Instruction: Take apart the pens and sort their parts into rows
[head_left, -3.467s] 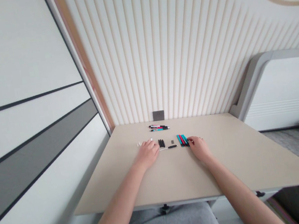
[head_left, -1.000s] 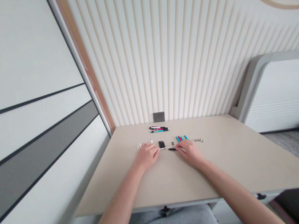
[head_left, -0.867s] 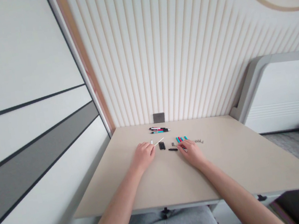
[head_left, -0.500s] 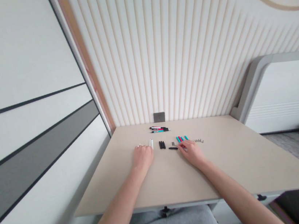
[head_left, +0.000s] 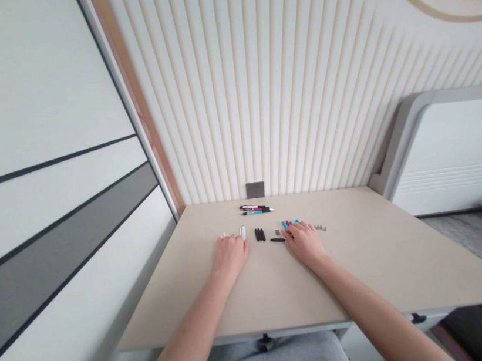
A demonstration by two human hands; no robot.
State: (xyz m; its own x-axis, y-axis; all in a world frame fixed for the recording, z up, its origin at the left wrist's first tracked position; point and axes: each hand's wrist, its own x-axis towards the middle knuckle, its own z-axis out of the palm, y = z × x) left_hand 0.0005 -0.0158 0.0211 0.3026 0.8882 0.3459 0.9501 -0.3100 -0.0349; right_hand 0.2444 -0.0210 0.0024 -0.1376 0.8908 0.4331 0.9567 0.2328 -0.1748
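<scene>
My left hand (head_left: 231, 253) rests palm down on the table with its fingers stretched forward, holding nothing that I can see. Its thumb side lies close to slim white tubes (head_left: 243, 232), and small white bits (head_left: 224, 235) show just past the fingertips. Palm down too, my right hand (head_left: 306, 242) lies with its fingers spread over the near ends of several blue and red tubes (head_left: 287, 223). A black pen grip (head_left: 277, 240) lies beside its thumb. Between the hands are short black grips (head_left: 259, 235) in a row. What is under the right fingers is hidden.
Assembled pens (head_left: 256, 209) lie at the back of the beige table (head_left: 394, 267), below a dark wall socket (head_left: 255, 190). Small grey metal clips (head_left: 320, 228) lie right of my right hand, and a small grey piece (head_left: 277, 232) lies left of it. A white cabinet stands left.
My right hand has shifted slightly forward, with its fingers flatter over the coloured tubes. The left hand stays in place. The view has turned a little.
</scene>
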